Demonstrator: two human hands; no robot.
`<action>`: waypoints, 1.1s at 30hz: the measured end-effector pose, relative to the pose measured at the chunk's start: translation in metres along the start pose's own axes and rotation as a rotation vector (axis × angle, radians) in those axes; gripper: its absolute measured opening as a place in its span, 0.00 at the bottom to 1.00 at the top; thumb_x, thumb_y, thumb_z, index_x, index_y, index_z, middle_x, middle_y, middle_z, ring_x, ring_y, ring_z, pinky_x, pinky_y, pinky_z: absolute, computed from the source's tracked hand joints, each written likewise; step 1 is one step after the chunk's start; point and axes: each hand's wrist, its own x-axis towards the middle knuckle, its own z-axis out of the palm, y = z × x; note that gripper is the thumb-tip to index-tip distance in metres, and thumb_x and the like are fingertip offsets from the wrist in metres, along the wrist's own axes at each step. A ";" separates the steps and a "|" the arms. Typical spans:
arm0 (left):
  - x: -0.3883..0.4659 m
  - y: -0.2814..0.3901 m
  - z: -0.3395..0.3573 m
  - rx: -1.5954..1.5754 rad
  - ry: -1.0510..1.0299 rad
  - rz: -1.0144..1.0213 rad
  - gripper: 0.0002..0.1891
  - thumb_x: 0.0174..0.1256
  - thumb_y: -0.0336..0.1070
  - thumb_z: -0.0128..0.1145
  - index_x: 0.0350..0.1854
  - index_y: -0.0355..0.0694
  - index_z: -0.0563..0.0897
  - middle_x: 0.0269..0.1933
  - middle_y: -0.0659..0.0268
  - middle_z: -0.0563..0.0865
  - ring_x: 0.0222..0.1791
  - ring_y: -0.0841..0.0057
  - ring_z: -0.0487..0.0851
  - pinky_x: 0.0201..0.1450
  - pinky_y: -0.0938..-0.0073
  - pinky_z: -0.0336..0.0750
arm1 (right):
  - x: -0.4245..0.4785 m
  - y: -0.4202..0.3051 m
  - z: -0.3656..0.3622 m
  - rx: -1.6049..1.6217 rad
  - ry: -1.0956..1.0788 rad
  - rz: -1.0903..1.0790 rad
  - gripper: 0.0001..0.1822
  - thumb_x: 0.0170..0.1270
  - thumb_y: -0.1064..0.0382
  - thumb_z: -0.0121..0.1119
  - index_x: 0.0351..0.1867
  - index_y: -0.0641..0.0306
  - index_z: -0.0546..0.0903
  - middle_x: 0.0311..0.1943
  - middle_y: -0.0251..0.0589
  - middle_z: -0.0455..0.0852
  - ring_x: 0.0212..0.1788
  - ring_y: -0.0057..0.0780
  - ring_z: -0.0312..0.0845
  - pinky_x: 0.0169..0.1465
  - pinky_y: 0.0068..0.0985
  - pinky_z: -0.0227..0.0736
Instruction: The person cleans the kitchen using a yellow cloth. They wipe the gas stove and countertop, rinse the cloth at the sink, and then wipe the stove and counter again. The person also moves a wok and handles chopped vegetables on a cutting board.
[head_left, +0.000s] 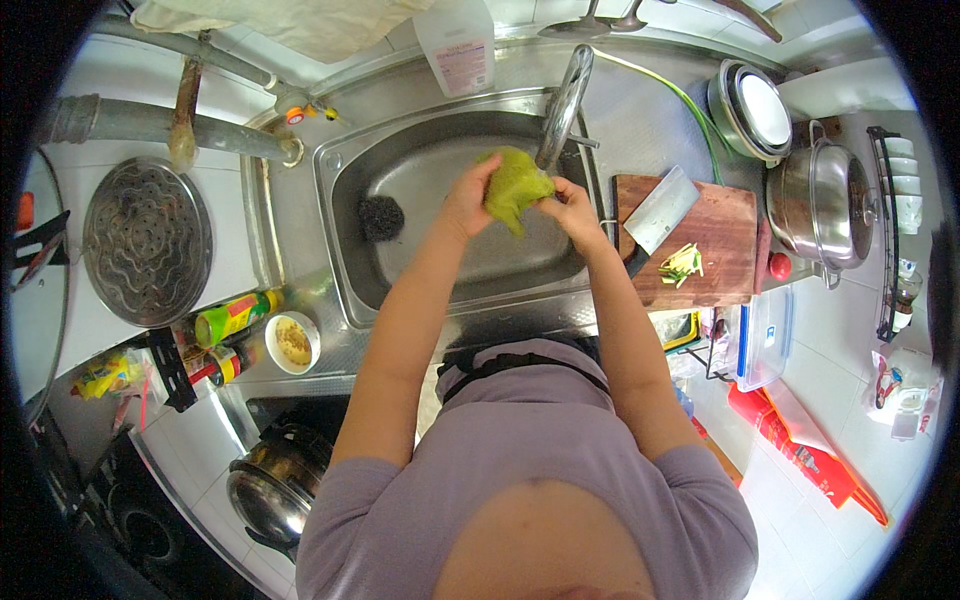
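Over the metal sink (480, 270), both my hands hold a yellow-green cloth (516, 187) just beneath the chrome faucet (568, 105). My left hand (472, 196) grips its left side, while my right hand (574, 212) pinches its right edge. A dark scouring pad (381, 218) lies at the left of the basin. To the right, a wooden cutting board (720, 217) carries a cleaver (663, 210) and a small pile of cut green-and-white pieces (682, 265), likely scallion.
Right of the board stand a lidded steel pot (817, 206) and stacked bowls (750, 112). A plastic jug (456, 52) is behind the sink. On the left are a white bowl (292, 343), bottles (234, 319) and a perforated metal steamer plate (148, 240). Scallion stalks (682, 94) lie behind the board.
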 end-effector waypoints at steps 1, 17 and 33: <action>0.001 0.008 -0.003 0.094 0.033 0.023 0.14 0.70 0.42 0.49 0.49 0.37 0.77 0.48 0.62 0.83 0.47 0.71 0.82 0.51 0.67 0.76 | 0.001 0.001 -0.006 0.067 -0.007 0.007 0.16 0.53 0.71 0.60 0.45 0.67 0.79 0.38 0.33 0.84 0.41 0.21 0.76 0.49 0.21 0.68; 0.005 0.007 -0.034 0.767 0.289 0.313 0.17 0.55 0.25 0.64 0.48 0.40 0.79 0.36 0.70 0.76 0.35 0.81 0.76 0.40 0.79 0.74 | -0.001 -0.032 0.001 0.618 0.030 0.066 0.10 0.62 0.70 0.56 0.44 0.64 0.75 0.40 0.38 0.83 0.42 0.28 0.81 0.47 0.26 0.76; 0.014 -0.017 0.013 0.008 -0.257 0.228 0.18 0.60 0.20 0.55 0.53 0.36 0.75 0.41 0.66 0.78 0.40 0.77 0.77 0.50 0.72 0.74 | -0.007 -0.025 -0.005 0.599 0.114 0.039 0.11 0.63 0.71 0.55 0.47 0.65 0.75 0.43 0.38 0.82 0.45 0.26 0.79 0.49 0.25 0.73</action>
